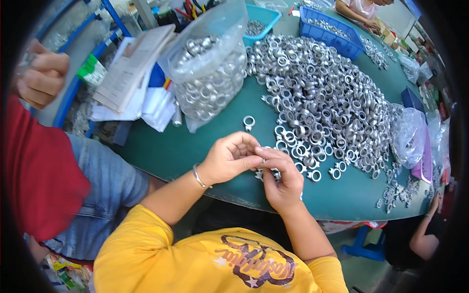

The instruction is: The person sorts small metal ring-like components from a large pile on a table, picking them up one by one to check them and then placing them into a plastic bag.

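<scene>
My left hand (230, 158) and my right hand (284, 179) meet over the near edge of the table, fingertips pinched together around a small metal part (264, 161). Fingers cover most of this part, so its full shape is hidden. Some grey metal shows just under the fingers; whether it is held or lies on the table I cannot tell. Just beyond my hands spreads a large heap of silver-grey metal ring clamps (327, 97), each a ring with a small lug. One single ring clamp (248, 122) lies apart, left of the heap.
A clear plastic bag (210, 73) full of metal rings stands on the green table (185, 151). Behind the heap are a blue crate (337, 44) and a teal tray (264, 17). Papers (129, 73) lie at left, beside a person in red (44, 171). Other people sit at far right.
</scene>
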{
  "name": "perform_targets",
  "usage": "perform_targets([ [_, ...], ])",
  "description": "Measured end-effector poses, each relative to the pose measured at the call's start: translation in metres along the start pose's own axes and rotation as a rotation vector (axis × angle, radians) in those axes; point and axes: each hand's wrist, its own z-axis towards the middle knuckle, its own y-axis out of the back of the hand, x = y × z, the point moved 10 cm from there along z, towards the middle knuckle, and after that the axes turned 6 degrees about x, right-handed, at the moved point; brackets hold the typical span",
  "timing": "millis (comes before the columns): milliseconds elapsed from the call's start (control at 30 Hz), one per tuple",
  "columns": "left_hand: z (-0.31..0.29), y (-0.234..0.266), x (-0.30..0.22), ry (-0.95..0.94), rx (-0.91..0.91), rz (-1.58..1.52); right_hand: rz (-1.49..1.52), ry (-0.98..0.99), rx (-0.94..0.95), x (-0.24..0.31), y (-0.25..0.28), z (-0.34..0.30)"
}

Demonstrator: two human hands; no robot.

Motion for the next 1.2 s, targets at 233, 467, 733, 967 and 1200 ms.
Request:
perform_targets([
  [233,0.000,-0.006,-0.024,-0.229,-0.064,0.267,0.131,-0.136,-0.190,-0.017,0.018,-0.013],
  [467,-0.014,-0.009,-0.131,-0.863,-0.338,0.940,0.116,-0.163,-0.258,-0.017,0.028,-0.012],
  [733,0.035,0.034,-0.186,-0.825,-0.597,1.610,0.162,-0.168,-0.349,-0.024,0.035,-0.016],
  [967,0.049,0.015,-0.033,-0.155,-0.077,1.449,0.130,-0.188,-0.283,-0.026,0.031,-0.014],
  [1200,0.033,0.015,-0.001,0.185,-0.023,0.419,0.097,-0.228,-0.277,-0.028,0.032,-0.012],
])
